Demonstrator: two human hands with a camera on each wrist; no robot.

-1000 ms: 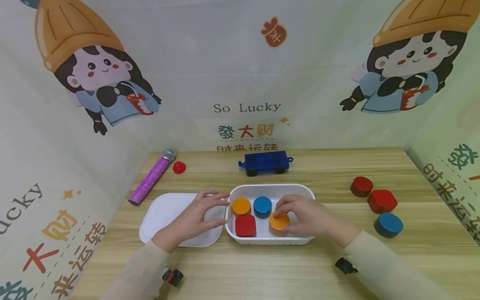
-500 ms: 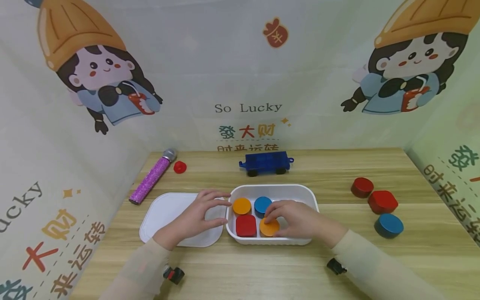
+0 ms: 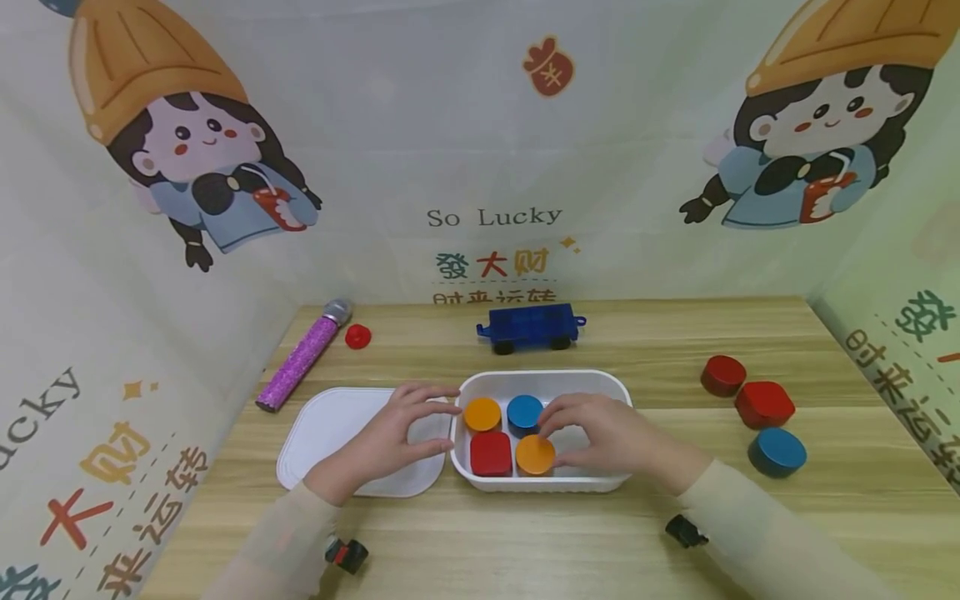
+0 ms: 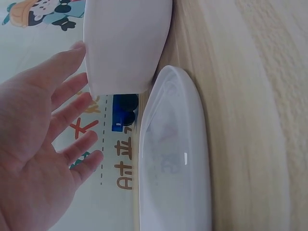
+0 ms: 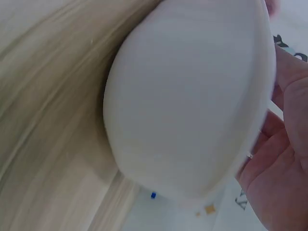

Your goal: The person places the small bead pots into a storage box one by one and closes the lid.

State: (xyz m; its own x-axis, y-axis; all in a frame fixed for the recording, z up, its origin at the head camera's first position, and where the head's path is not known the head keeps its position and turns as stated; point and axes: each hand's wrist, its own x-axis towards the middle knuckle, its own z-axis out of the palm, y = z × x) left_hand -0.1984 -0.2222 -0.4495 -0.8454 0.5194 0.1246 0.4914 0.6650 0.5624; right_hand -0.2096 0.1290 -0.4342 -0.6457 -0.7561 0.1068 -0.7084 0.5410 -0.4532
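A white oblong container point(image 3: 543, 483) stands mid-table. Inside it at the left lie an orange round block point(image 3: 482, 413) and a red square block point(image 3: 491, 454); to their right are a blue round block point(image 3: 525, 412) and a second orange round block point(image 3: 535, 455). My right hand point(image 3: 611, 437) reaches over the right half, its fingertips at the second orange block's right edge with the thumb apart from it. The right wrist view shows the container's wall hiding those fingertips. At the left rim, my left hand point(image 3: 390, 433) rests spread fingertips against the container, above a white lid point(image 3: 322, 429).
To the right are a dark red round block point(image 3: 723, 376), a red block point(image 3: 765, 404) and a blue round block point(image 3: 777, 452). Behind the container stands a blue toy wagon point(image 3: 532, 328). A glittery pink microphone point(image 3: 303, 357) and a small red piece point(image 3: 357, 337) lie back left.
My right hand slid the second orange block leftward to beside the red square block, then drew back slightly to the right, fingers loosening. The left hand stayed at the rim.
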